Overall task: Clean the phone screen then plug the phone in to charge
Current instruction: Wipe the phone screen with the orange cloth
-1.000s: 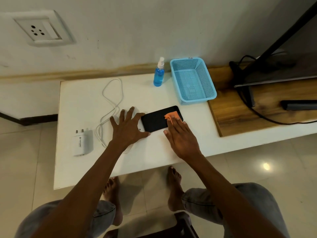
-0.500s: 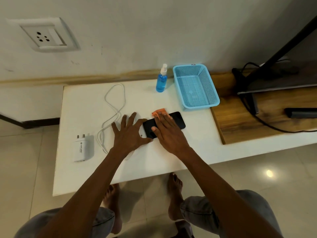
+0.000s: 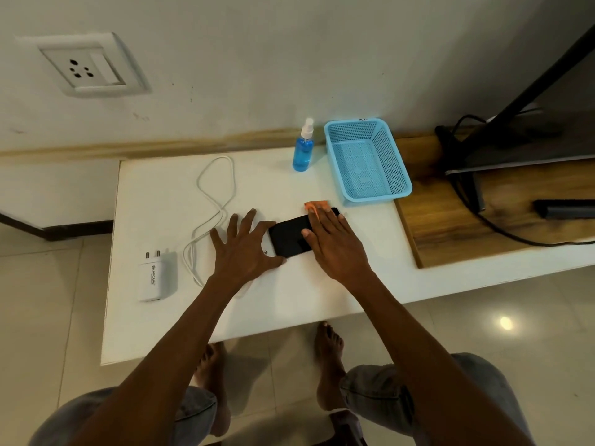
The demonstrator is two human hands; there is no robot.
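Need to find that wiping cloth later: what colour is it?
Orange. The cloth peeks out past the right hand's fingers on the phone, head view.

Charger [image 3: 151, 278] left of phone [image 3: 289, 236]

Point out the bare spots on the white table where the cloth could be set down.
Bare patches: the near strip of the white table between both forearms and its front edge; the far-left corner behind the charger, left of the cable. Crowded: around the phone, under both hands, and by the spray bottle and basket.
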